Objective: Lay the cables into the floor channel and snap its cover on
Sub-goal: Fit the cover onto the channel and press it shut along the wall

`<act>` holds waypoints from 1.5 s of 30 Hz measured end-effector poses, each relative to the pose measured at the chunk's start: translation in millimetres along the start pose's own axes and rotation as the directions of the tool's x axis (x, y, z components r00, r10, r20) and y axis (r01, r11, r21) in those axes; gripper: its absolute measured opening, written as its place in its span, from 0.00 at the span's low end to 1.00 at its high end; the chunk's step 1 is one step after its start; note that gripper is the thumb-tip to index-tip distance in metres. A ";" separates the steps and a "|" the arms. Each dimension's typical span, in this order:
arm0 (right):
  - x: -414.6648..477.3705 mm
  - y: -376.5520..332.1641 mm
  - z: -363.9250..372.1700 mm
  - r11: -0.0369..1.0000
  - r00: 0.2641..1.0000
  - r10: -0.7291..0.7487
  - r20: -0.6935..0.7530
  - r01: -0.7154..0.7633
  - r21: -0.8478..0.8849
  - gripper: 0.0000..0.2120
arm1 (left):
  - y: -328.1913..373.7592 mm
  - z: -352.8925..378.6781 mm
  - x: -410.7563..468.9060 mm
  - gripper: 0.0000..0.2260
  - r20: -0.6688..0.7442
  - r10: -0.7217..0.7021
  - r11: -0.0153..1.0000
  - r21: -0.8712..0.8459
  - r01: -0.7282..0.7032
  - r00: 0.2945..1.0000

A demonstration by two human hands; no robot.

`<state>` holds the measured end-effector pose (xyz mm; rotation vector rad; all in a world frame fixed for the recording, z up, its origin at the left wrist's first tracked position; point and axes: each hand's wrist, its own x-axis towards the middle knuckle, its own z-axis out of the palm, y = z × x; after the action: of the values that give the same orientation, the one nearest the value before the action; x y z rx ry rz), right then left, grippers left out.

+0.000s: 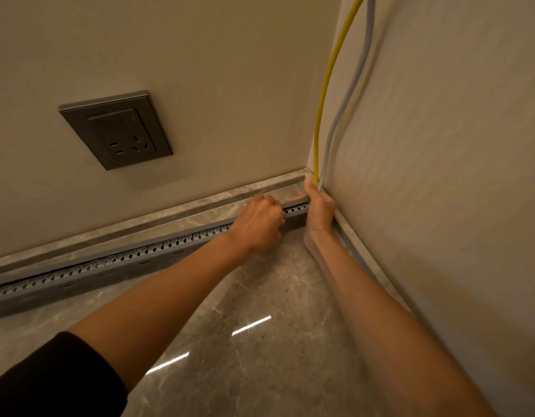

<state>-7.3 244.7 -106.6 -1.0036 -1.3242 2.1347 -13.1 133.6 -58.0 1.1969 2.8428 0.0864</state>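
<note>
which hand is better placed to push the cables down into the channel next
Probably the right. The right hand grips the yellow cable and the grey cable in the corner, just above the channel end. The left hand is curled over the channel, likely steadying it.

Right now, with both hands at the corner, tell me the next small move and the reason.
Probably bend the yellow cable and grey cable sideways into the end of the channel. The right hand grips them at the foot of the corner, where they come down the wall. The left hand holds the channel's end right beside it.
</note>
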 end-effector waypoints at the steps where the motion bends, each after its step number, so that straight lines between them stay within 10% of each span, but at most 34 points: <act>1: 1.1 0.1 2.3 1.000 1.000 -0.006 -0.015 0.006 0.010 0.19 | 0.4 -2.6 -0.2 0.12 0.006 -0.009 1.000 -0.013 0.009 1.000; 14: 3.7 -0.3 21.9 0.997 0.955 -0.075 -0.286 0.070 -0.027 0.21 | 5.1 -1.4 0.9 0.10 0.052 -0.068 0.995 -0.068 0.071 0.996; 30: 2.7 2.7 11.5 0.983 0.981 -0.090 -0.174 0.059 -0.173 0.15 | -10.8 3.9 -11.3 0.13 0.106 -0.122 0.989 -0.065 0.129 0.987; 45: -28.3 8.4 18.9 0.953 0.980 0.197 -0.029 -0.184 0.239 0.03 | -67.9 -6.9 -56.1 0.15 0.143 -0.231 0.961 -0.119 0.249 0.962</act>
<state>-3.4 210.8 -98.8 -1.1170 -0.9540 2.3233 -22.8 45.8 -54.5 0.7944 2.7922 0.1818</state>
